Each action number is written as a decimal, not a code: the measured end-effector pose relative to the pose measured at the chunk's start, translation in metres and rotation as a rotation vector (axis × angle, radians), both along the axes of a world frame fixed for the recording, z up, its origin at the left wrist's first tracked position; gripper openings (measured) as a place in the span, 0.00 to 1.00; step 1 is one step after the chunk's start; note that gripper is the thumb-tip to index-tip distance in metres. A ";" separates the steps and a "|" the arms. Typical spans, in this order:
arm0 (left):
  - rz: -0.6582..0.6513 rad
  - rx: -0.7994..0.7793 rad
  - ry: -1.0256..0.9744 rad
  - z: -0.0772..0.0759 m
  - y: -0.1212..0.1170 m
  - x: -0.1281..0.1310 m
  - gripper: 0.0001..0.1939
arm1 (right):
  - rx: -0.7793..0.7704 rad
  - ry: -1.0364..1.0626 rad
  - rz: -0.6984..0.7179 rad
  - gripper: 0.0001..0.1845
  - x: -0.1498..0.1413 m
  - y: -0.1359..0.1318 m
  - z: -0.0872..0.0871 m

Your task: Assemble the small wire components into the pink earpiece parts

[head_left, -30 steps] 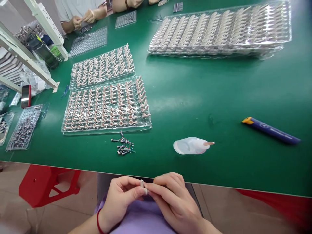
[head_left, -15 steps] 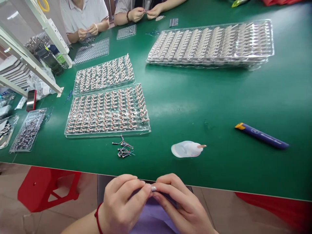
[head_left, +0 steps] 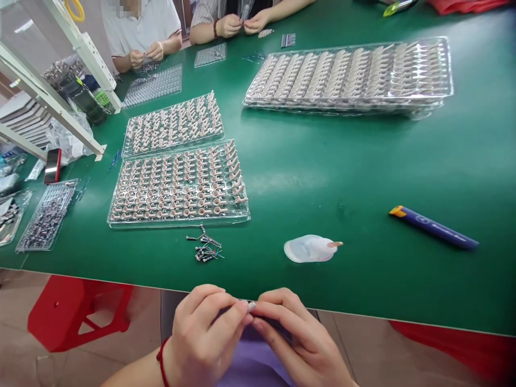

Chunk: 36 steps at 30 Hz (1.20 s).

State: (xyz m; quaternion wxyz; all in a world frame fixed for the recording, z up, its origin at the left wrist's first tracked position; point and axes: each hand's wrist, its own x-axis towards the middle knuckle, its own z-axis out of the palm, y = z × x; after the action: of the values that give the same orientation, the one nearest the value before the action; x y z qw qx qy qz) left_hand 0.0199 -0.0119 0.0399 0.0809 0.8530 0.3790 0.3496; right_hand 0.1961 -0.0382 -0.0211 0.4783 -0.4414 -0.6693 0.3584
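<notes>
Just off the table's front edge, my left hand [head_left: 207, 336] and my right hand [head_left: 296, 336] meet fingertip to fingertip. Between them they pinch a small whitish piece [head_left: 251, 306], most of it hidden by the fingers; it may be an earbud part. Beyond my hands lies a small pile of wired components [head_left: 207, 248]. A translucent white squeeze bottle [head_left: 308, 249] with a thin brownish tip rests on its side, right of the pile. Farther back, a clear tray [head_left: 177, 221] holds rows of pale earbud shells with round cups and stems.
A second shell tray [head_left: 173, 141] adjoins the first. Stacked filled trays [head_left: 346, 102] stand at the back right. A blue-and-yellow cutter [head_left: 435, 228] lies right. At left are a phone [head_left: 52, 166], a parts tray [head_left: 46, 217] and a white frame [head_left: 80, 129]. Two people work opposite.
The whitish piece has tilted and risen slightly between my fingertips, and my left fingers have shifted a little. The view has moved very slightly; the things on the table stay put.
</notes>
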 end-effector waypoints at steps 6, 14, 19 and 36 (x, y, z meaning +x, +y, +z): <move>0.100 -0.611 -0.428 -0.009 0.003 0.004 0.04 | 0.113 -0.057 -0.131 0.11 -0.006 0.003 0.003; 0.310 -1.439 -1.138 -0.015 0.008 0.014 0.12 | 0.297 -0.206 -0.221 0.04 -0.012 0.021 0.019; 0.318 -1.479 -1.154 -0.016 0.010 0.013 0.13 | 0.332 -0.228 -0.181 0.07 -0.009 0.019 0.014; 0.077 -0.350 -0.358 -0.003 0.006 0.010 0.05 | -0.074 0.172 -0.020 0.06 -0.001 0.018 0.022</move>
State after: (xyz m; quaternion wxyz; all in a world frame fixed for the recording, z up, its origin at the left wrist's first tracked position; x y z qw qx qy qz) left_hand 0.0301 -0.0056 0.0367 0.2799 0.7354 0.4457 0.4269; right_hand 0.1955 -0.0199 0.0012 0.5209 -0.4333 -0.6075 0.4146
